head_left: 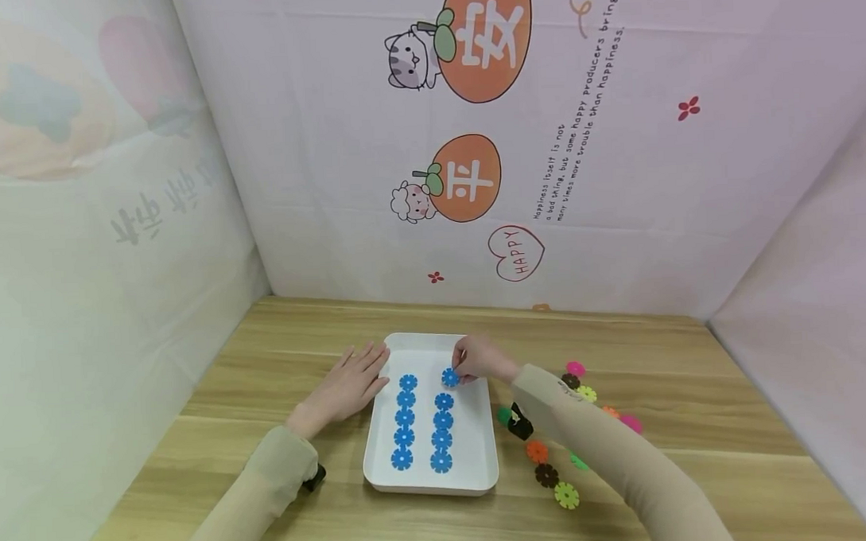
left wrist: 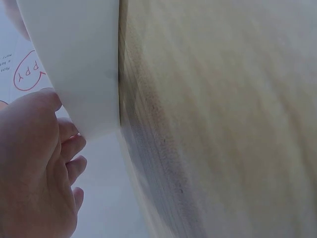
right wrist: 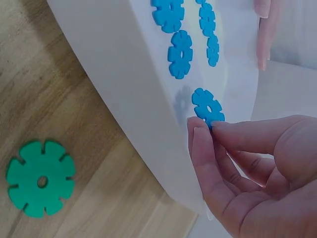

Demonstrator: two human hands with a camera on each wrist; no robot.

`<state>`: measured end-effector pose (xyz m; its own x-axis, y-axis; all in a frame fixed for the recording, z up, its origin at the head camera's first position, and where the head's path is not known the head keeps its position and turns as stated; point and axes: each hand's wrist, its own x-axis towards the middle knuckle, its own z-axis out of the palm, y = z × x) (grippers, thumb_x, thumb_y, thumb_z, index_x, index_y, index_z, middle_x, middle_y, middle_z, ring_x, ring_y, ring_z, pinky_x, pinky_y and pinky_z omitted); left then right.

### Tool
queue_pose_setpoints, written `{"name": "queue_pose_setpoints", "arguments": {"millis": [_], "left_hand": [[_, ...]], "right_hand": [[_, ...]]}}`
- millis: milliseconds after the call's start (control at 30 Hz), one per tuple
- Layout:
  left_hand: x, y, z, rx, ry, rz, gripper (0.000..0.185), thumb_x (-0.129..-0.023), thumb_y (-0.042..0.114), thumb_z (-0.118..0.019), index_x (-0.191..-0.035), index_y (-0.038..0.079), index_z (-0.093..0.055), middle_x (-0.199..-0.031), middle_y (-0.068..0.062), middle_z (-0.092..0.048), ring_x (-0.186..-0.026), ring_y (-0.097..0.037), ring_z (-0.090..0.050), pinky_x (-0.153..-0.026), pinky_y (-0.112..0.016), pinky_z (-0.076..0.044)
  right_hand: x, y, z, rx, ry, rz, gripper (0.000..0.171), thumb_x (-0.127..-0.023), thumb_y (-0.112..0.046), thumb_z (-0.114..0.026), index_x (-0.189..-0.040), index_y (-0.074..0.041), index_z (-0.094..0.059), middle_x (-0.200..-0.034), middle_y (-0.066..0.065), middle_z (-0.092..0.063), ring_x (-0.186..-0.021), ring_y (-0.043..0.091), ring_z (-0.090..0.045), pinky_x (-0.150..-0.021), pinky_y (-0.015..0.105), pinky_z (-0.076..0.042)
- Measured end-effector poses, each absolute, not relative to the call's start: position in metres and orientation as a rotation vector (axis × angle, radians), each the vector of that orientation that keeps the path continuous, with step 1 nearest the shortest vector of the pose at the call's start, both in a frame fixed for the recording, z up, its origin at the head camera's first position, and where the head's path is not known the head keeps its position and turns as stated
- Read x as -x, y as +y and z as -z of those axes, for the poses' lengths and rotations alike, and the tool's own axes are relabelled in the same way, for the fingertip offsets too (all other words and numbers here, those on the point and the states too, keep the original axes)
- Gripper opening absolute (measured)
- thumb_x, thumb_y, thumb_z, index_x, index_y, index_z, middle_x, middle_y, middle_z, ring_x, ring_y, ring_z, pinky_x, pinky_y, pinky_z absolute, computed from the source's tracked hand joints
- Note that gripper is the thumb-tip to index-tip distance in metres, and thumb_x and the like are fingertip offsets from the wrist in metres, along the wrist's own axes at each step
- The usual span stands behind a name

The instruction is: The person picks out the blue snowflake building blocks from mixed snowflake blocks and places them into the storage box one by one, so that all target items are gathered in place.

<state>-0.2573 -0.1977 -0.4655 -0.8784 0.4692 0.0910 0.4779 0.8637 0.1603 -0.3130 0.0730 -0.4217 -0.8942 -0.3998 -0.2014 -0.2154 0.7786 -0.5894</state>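
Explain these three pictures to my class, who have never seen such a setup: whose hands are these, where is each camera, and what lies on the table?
No machine here: a person works with bare hands. The wide picture comes from a head camera; the other two from cameras on each wrist. On the wooden table sits a white tray holding two columns of blue discs. The right hand pinches one blue disc between its fingers above the tray. The left hand rests flat at the tray's left edge. Other coloured discs lie to the right.

Bright even light, soft shadows, blurred left wrist view
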Motion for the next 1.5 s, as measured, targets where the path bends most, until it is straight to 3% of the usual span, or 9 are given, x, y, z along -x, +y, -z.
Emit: {"name": "queue_pose_setpoints", "arguments": {"millis": [600,1000,1333,1500], "left_hand": [[0.258,-0.198,0.466,0.747,-2.985,0.264,0.059,-0.107,0.037,-0.039,-0.155,0.004,-0.03,-0.163,-0.014,-0.028,-0.153,-0.035,-0.024,-0.125,-0.057,-0.018],[0.258,-0.196,0.467,0.75,-2.995,0.268,0.059,-0.107,0.038,-0.037,-0.156,0.006,-0.028,-0.164,-0.013,-0.027,-0.153,-0.033,-0.023,-0.125,-0.056,-0.017],[0.26,-0.197,0.466,0.755,-2.996,0.254,0.059,-0.107,0.038,-0.038,-0.156,0.005,-0.029,-0.164,-0.013,-0.027,-0.153,-0.033,-0.024,-0.125,-0.056,-0.017],[0.261,-0.197,0.466,0.742,-3.008,0.258,0.06,-0.107,0.039,-0.037,-0.156,0.005,-0.028,-0.164,-0.012,-0.026,-0.153,-0.034,-0.023,-0.125,-0.057,-0.017]], "right_hand": [[0.306,0.065,0.424,0.483,2.644,0.813,0.005,-0.088,0.002,-0.069,-0.084,0.002,-0.066,-0.083,0.014,-0.071,-0.073,0.027,-0.072,-0.07,0.034,-0.062],[0.311,0.07,0.428,0.493,2.602,0.839,0.011,-0.086,0.005,-0.067,-0.078,-0.003,-0.064,-0.074,0.008,-0.067,-0.061,0.015,-0.066,-0.061,0.024,-0.059],[0.305,0.069,0.42,0.435,2.614,0.875,0.004,-0.09,0.0,-0.067,-0.088,0.002,-0.066,-0.085,0.013,-0.071,-0.077,0.026,-0.072,-0.073,0.032,-0.062],[0.303,0.079,0.412,0.45,2.579,0.944,0.003,-0.091,0.001,-0.066,-0.092,0.003,-0.064,-0.089,0.014,-0.069,-0.08,0.025,-0.071,-0.076,0.033,-0.062]]}}
